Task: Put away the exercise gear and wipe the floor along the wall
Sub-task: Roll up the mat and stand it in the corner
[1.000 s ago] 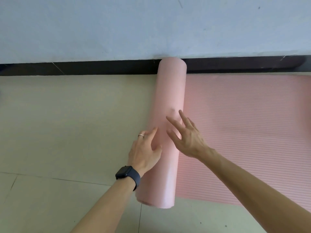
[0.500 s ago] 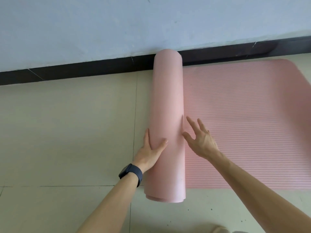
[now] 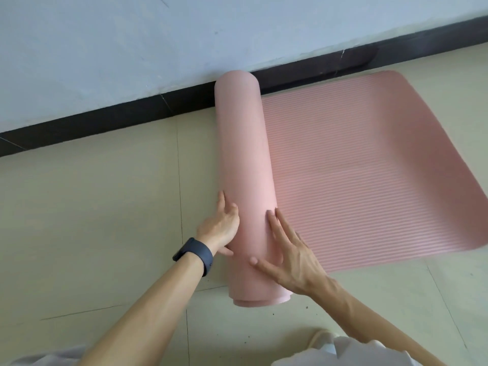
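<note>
A pink exercise mat lies on the floor by the wall, partly rolled. Its rolled part [image 3: 244,159] stands as a thick tube running from the skirting board toward me. The flat ribbed part [image 3: 364,165] stretches to the right. My left hand [image 3: 220,225], with a dark watch on the wrist, cups the left side of the roll, fingers curved against it. My right hand [image 3: 290,256] presses on the top right of the roll with straight, spread fingers.
A pale wall [image 3: 158,48] with a black skirting board [image 3: 92,122] runs along the far side. The floor [image 3: 92,220] is beige tile with dark specks near me. My shoe [image 3: 320,338] and light trousers show at the bottom edge.
The roll has moved right over the flat mat and grown thicker. Both hands shifted from hovering over it to resting on its sides, and my view tilted.
</note>
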Motion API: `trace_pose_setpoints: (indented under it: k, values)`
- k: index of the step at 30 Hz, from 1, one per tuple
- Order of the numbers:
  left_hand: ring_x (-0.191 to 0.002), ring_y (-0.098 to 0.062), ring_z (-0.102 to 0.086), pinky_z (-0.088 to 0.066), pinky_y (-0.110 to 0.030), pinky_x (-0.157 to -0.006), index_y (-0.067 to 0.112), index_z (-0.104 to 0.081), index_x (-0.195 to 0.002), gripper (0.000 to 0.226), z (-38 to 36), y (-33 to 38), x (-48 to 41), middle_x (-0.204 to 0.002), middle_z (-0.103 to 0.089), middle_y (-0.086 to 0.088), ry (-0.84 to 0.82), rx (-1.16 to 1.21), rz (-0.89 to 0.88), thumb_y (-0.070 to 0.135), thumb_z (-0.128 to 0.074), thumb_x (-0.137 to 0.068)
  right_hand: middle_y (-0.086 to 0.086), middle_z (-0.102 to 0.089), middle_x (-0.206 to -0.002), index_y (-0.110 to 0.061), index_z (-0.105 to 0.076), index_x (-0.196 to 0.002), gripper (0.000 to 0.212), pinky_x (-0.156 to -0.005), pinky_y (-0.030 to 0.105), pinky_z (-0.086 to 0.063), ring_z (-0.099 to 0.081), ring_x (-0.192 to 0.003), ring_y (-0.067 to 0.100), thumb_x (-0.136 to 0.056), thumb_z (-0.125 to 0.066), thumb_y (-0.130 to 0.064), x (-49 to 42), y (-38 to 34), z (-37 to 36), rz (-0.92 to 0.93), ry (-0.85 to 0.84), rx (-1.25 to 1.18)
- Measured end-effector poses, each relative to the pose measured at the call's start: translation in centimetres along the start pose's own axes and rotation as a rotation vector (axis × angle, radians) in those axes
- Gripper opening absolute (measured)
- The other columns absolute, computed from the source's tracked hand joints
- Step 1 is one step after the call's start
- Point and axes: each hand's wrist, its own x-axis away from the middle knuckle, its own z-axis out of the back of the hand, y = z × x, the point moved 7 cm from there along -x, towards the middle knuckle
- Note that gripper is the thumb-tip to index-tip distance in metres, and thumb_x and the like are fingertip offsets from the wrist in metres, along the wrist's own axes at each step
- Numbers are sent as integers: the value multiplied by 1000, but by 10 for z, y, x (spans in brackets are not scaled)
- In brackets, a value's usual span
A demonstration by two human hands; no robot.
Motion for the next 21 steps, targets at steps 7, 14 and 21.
trace_pose_setpoints:
  k: [7,14,21]
  values:
    - [-87,-25,-67,-55,-37,-81,43,-25,-152,69,18,23,3,-114,-65,1,56,58,-40,60,-51,-91,-11,-52,-145,-54,-14,-153,108,-95,22,-41,-55,-124,15,-56,-61,-59,9,62,25,-304,90,-358]
    - [-99,-27,-65,-62,-53,-66,41,-32,-145,78,-48,46,10,-128,-58,10,-78,415,-75,79,-52,-81,-19,-57,-132,-64,-36,-139,80,-95,26,-44,-56,-121,5,-67,-62,-40,29,84,53,-358,234,-434]
    - [-65,-26,-59,-63,-43,-59,46,20,-151,95,-57,95,15,-142,-53,-5,24,76,-105,76,-42,-86,-10,-2,-167,-49,-4,-156,94,-116,41,-33,-25,-148,19,-79,-46,-83,55,49,51,-178,259,-37]
